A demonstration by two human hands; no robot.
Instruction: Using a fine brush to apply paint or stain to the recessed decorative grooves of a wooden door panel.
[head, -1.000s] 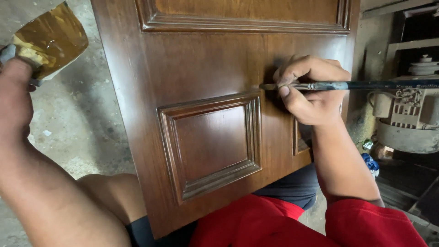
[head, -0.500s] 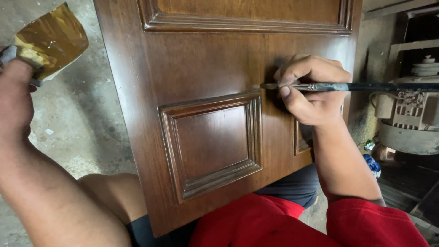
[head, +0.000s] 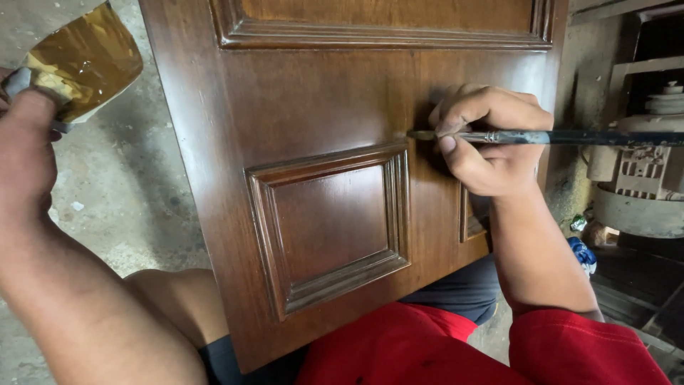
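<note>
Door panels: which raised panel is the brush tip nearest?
The square panel at lower centre, fully in view: the brush tip sits just above its top right corner. The top panel is cropped and farther off.

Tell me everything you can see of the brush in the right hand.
The brush is thin and long, with a dark blue-black handle, a silvery ferrule and a small dark tip. It lies nearly level; the right hand pinches it near the ferrule. Its tip meets the brown wooden door panel just above the raised square moulding. The handle's end runs out of view.
</note>
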